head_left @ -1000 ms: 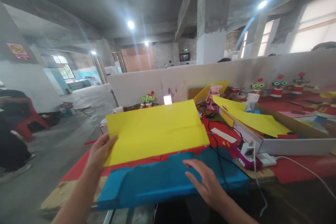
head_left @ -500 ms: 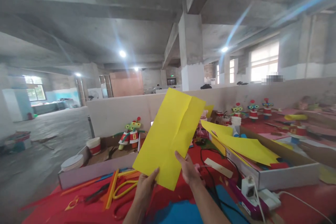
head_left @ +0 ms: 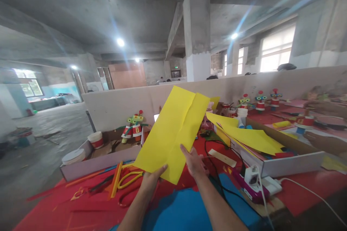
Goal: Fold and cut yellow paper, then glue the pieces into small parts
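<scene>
A yellow sheet of paper (head_left: 173, 130) with a crease or fold along its right part is held up, tilted, above the table. My left hand (head_left: 151, 179) grips its lower left edge, thumb on the front. At the lower right edge my right hand (head_left: 193, 160) pinches it, thumb also in front; the other fingers of both hands are mostly hidden behind. Below the paper lies a blue sheet (head_left: 176, 209) on the red table surface (head_left: 92, 205). Yellow-handled scissors (head_left: 130, 179) lie left of my left hand.
On the right a white box (head_left: 292, 164) holds yellow sheets (head_left: 252, 139). A purple power strip (head_left: 251, 186) with a white charger and cables sits before it. At left, a shallow box (head_left: 100, 164) holds paper cups and cup figures (head_left: 132, 128). A low partition (head_left: 121, 101) stands behind.
The view has tilted down and shifted slightly. Both hands still hold the yellow paper in nearly the same pose, and more of the blue sheet shows.
</scene>
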A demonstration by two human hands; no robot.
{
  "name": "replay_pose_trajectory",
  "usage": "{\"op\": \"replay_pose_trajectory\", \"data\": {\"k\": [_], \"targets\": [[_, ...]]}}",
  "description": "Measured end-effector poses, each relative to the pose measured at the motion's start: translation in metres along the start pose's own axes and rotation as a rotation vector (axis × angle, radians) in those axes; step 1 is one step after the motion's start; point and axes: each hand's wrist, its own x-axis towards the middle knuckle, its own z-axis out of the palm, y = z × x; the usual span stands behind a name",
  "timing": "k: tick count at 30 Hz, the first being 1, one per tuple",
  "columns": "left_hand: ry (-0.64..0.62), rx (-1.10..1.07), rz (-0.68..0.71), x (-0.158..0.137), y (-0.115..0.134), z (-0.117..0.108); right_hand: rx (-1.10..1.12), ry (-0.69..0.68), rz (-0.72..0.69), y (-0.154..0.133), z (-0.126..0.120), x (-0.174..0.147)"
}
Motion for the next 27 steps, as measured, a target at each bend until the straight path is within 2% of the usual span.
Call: {"op": "replay_pose_trajectory", "data": {"k": [6,9,12,16,22,27], "targets": [[-0.018,0.078,0.061,0.003,0.006,-0.003,-0.14,0.19,-0.093,-0.003,-0.003,0.002],[0.007,0.09,0.076,0.006,0.01,-0.007,-0.121,0.237,-0.103,-0.006,-0.005,0.002],[0.016,0.001,0.095,0.007,0.017,-0.015,-0.048,0.153,-0.091,-0.009,-0.007,0.001],[0.011,-0.168,0.104,-0.002,0.03,-0.029,-0.102,-0.015,-0.047,-0.017,-0.003,-0.013],[-0.078,0.044,0.113,-0.028,0.028,-0.048,-0.269,-0.115,0.055,-0.029,0.003,-0.051],[-0.043,0.122,0.115,-0.042,0.032,-0.065,-0.235,-0.114,0.107,-0.032,-0.008,-0.068]]}}
